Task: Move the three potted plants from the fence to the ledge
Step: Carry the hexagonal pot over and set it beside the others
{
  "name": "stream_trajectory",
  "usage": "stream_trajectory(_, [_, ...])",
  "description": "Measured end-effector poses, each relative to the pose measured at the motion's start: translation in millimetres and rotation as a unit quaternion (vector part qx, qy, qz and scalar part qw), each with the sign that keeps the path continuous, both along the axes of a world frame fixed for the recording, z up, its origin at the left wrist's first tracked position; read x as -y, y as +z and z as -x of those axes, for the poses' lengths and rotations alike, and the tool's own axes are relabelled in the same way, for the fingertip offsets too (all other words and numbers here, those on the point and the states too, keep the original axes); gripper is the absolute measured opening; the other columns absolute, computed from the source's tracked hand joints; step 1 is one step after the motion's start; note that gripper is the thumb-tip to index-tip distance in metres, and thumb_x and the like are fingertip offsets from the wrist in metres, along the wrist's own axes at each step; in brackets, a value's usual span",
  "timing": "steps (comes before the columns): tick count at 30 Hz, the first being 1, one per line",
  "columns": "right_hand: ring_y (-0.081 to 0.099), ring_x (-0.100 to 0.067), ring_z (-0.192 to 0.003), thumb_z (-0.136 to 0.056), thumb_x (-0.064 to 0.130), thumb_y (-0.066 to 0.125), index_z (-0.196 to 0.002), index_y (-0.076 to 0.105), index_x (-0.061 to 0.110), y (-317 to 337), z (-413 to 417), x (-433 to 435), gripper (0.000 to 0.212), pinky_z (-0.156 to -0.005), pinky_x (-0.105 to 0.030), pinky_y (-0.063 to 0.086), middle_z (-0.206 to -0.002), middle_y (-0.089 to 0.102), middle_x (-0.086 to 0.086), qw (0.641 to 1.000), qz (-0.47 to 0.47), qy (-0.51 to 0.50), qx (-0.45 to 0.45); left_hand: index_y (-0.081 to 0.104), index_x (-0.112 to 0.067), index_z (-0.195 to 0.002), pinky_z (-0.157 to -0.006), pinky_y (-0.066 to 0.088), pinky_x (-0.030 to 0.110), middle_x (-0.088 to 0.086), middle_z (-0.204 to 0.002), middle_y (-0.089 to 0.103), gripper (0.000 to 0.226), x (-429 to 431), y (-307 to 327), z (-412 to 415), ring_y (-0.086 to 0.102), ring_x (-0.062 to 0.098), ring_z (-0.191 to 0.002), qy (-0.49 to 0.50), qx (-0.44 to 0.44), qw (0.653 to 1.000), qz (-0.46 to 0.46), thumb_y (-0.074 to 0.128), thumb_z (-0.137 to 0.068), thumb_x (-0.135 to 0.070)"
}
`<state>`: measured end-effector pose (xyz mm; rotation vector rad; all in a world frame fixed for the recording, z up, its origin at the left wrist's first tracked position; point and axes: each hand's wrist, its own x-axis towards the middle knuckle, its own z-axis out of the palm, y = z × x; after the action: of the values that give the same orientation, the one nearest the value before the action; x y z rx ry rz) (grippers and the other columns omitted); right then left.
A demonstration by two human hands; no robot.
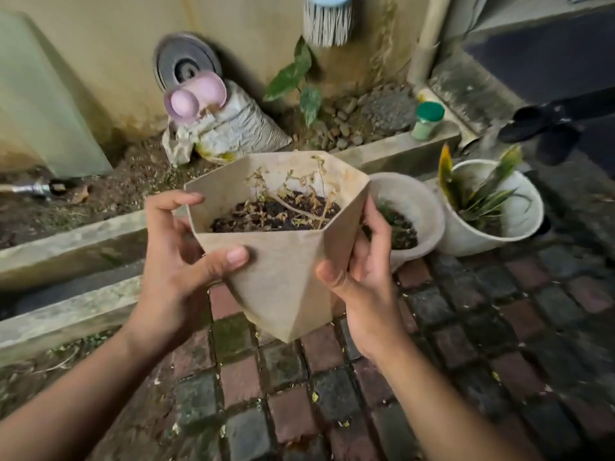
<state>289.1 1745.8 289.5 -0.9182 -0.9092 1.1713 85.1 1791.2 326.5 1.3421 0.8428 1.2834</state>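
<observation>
A beige faceted pot (283,277) with dark soil and a dried-up twiggy plant hangs in the air over the brick paving, held from both sides. My left hand (176,254) grips its left side, thumb on the front face. My right hand (362,277) grips its right side. Behind it to the right, a round white pot (419,207) with a small plant stands on the paving. Further right stands a larger white pot (512,224) with striped green-yellow leaves. A low concrete ledge (76,241) runs from the left towards the back right.
Behind the ledge lies a soil bed with a white stump-like ornament (233,128), pink caps, a leafy plant (299,81) and stones. A green-capped bottle (427,121) stands on the ledge's far end. Black sandals (545,128) lie at the right. A drain gap runs along the ledge.
</observation>
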Motion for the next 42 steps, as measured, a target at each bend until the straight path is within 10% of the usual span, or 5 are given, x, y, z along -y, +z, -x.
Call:
stream_trajectory(11, [0.05,-0.017,-0.147,-0.054,0.053,0.098,-0.141,0.045,0.047,-203,-2,-46,0.102,-0.124,-0.048,0.039,-0.16,0.051,-0.006,0.999,-0.01,0.027,-0.031,0.049,-0.053,-0.101,-0.086,0.055,0.047,-0.019,-0.107,0.061,0.074,-55,-192,21,0.061,0.007,-0.098,0.034,-0.156,0.985,-0.059,0.098,-0.047,-0.065])
stream_trajectory(14, [0.056,-0.014,-0.141,-0.046,0.05,0.102,-0.138,0.046,0.041,-221,-5,-55,0.107,-0.122,-0.048,0.041,-0.156,0.054,-0.006,0.998,0.009,0.044,-0.038,0.039,-0.04,-0.099,-0.062,0.048,0.019,-0.024,-0.083,0.059,0.083,-67,-216,24,0.053,-0.007,-0.068,0.018,-0.21,0.976,-0.057,0.094,-0.046,-0.073])
stream_trajectory(20, [0.041,-0.031,-0.151,-0.084,-0.025,0.066,-0.148,0.03,0.017,-243,-13,-72,0.085,-0.127,-0.054,0.031,-0.162,0.044,-0.017,0.998,0.045,0.041,0.025,0.033,-0.037,-0.095,-0.057,0.038,0.013,-0.004,-0.084,0.042,0.078,-79,-237,23,0.041,-0.004,-0.06,0.015,-0.311,0.949,-0.057,0.089,-0.048,-0.061])
stream_trajectory(28, [0.04,-0.027,-0.152,-0.08,-0.038,0.056,-0.155,0.025,0.01,-274,-14,-74,0.094,-0.124,-0.042,0.038,-0.165,0.04,-0.013,0.996,0.062,0.045,0.034,0.034,-0.033,-0.089,-0.07,0.037,0.029,0.002,-0.104,0.052,0.084,-89,-271,28,0.046,0.017,-0.091,0.008,-0.386,0.921,-0.05,0.092,-0.037,-0.067])
stream_trajectory(42, [0.058,-0.009,-0.127,-0.089,0.033,0.071,-0.145,0.028,0.014,-283,14,-72,0.073,-0.116,-0.037,0.046,-0.136,0.057,0.015,0.987,0.064,0.008,0.145,0.036,-0.032,-0.084,-0.072,0.035,0.011,-0.01,-0.092,0.042,0.077,-109,-277,45,0.039,-0.009,-0.079,-0.004,-0.465,0.88,-0.103,0.089,-0.04,-0.066])
